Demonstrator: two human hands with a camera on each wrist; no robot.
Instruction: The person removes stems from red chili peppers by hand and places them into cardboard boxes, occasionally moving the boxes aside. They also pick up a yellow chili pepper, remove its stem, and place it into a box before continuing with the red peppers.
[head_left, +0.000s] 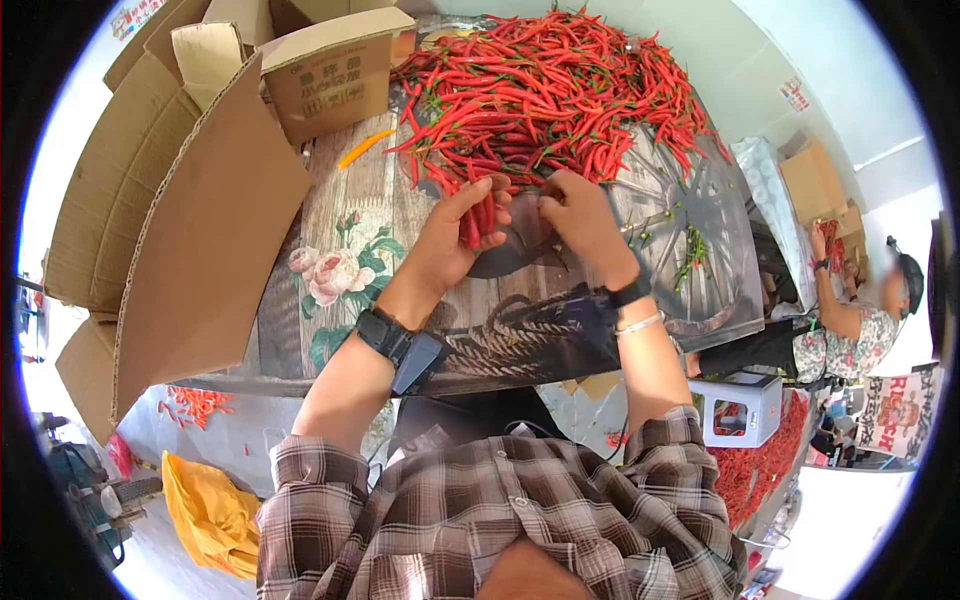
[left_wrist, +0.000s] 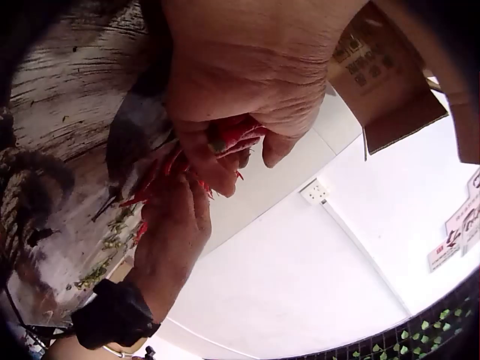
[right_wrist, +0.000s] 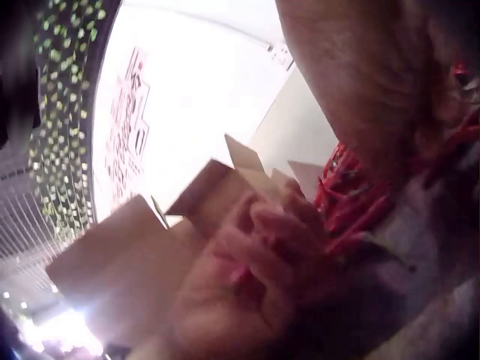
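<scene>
In the head view, my left hand (head_left: 445, 240) holds several red chilies (head_left: 478, 217) within its curled fingers, close to the near edge of a large chili pile (head_left: 540, 90). The left wrist view shows chilies (left_wrist: 238, 135) gripped under that hand's (left_wrist: 247, 82) fingers. My right hand (head_left: 588, 222) is just to the right, its fingers bent at the pile's edge; whether they pinch a chili is hidden. The right wrist view is blurred, with the right hand (right_wrist: 375, 82) near the chilies (right_wrist: 352, 206).
Cardboard boxes (head_left: 210, 210) stand along the table's left side. A yellow-orange chili (head_left: 364, 148) lies beside them. Green bits (head_left: 694, 255) are scattered at the table's right. Beyond that side, another person (head_left: 850, 320) handles chilies. A yellow bag (head_left: 208, 510) lies on the floor.
</scene>
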